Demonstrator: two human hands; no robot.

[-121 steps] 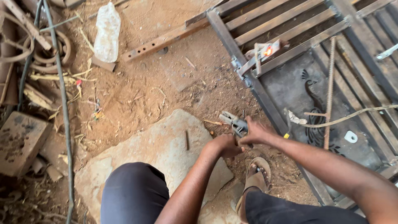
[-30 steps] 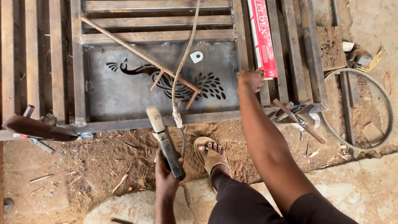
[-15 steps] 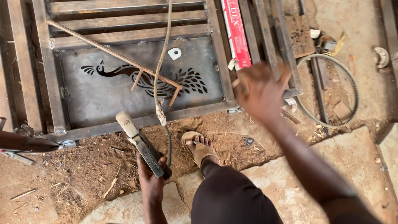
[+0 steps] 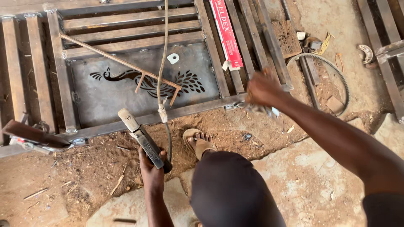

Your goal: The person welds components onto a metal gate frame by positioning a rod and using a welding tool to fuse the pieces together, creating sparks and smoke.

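My left hand [image 4: 151,170] grips the black handle of a welding electrode holder [image 4: 141,136], whose metal jaw points up-left toward the lower rail of a steel gate [image 4: 105,94] with a peacock cut-out. A cable [image 4: 162,63] runs from the holder up across the gate. My right hand [image 4: 261,88] is stretched out to the gate's lower right corner. Its fingers are curled on a small tool [image 4: 269,110], of which only a pale end shows beneath the hand. A red carton of electrodes [image 4: 227,35] lies on the bars just above that hand.
A bent rebar rod [image 4: 113,61] lies across the gate panel. A rubber belt [image 4: 336,71] and scrap pieces sit on the dirt to the right. My sandalled foot [image 4: 200,143] rests on sandy ground beside a stone slab [image 4: 311,176]. A dark metal bar [image 4: 33,134] lies at the left.
The view has swung from the dirt patch to the gate. My right hand moved from the red carton down to the gate's corner and closed there. The left hand kept the holder.
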